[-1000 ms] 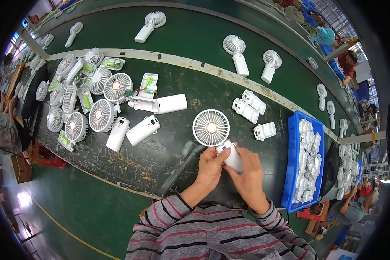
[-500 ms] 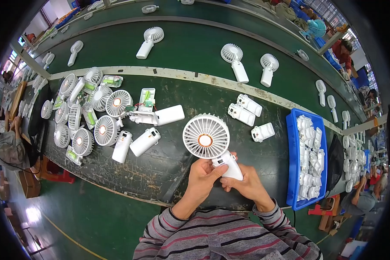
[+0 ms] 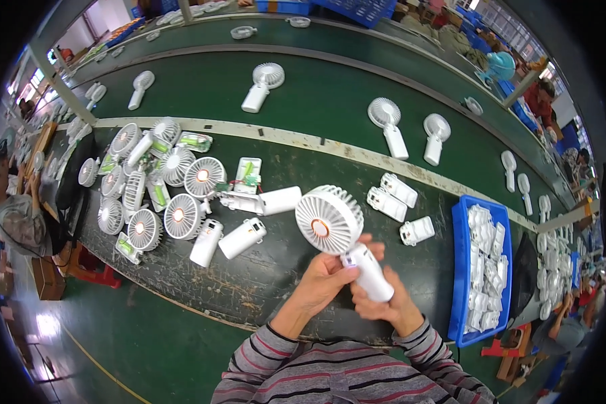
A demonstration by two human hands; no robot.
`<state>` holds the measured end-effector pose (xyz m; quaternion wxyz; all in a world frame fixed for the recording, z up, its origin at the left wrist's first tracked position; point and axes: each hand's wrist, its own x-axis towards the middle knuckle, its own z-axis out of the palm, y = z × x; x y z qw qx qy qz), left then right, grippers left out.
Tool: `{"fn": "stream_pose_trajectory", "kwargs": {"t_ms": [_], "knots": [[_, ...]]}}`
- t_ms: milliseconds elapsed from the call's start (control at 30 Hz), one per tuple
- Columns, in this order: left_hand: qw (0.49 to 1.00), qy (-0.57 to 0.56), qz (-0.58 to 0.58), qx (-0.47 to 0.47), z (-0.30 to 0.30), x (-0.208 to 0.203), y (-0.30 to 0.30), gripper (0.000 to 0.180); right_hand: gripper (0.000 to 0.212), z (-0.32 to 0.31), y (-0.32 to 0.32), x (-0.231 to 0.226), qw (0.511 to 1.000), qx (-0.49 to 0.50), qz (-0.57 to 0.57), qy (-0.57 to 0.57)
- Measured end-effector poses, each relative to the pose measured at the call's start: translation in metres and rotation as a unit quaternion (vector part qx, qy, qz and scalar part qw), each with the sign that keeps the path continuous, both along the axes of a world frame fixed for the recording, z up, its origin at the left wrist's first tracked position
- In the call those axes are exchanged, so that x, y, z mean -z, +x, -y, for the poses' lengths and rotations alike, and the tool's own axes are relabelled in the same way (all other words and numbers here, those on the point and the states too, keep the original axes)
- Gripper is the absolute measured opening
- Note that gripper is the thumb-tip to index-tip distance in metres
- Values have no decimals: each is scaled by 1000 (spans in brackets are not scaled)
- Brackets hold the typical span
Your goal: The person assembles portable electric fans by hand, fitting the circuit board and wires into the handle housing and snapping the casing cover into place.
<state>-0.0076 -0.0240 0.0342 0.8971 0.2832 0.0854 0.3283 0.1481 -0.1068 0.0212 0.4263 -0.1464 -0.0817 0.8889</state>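
Both hands hold one small white fan (image 3: 340, 236) above the tabletop (image 3: 249, 289): my left hand (image 3: 326, 279) has its fingers pinching the neck, my right hand (image 3: 384, 303) wraps the handle. I judge it light, hard plastic, the grille fragile, so the handle is the safe hold. Loose handles (image 3: 242, 237) and a blue bin (image 3: 459, 269) lie close.

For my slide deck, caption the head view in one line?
Both hands, left hand and right hand, hold a white handheld fan above a dark workbench.

white handheld fan (image 3: 340, 236), held upright, tilted
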Motion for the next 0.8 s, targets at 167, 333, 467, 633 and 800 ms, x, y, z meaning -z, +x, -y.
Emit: {"fn": "stream_pose_trajectory", "kwargs": {"t_ms": [167, 333, 467, 633, 800], "knots": [[983, -5, -144, -115, -8, 20, -10, 44, 43, -96, 27, -9, 933, 137, 320, -95], [976, -13, -162, -143, -9, 40, -26, 38, 28, -198, 57, -4, 867, 251, 426, -68], [978, -78, -108, -162, -13, 50, -28, 34, 46, -237, 56, 4, 792, 367, 480, 88], [980, -100, -101, -142, -15, 60, -25, 32, 40, -232, -16, 1, 729, 149, 595, 302], [977, -122, -62, -164, -15, 62, -28, 34, 31, -215, -107, 0, 488, 82, 677, 545]]}}
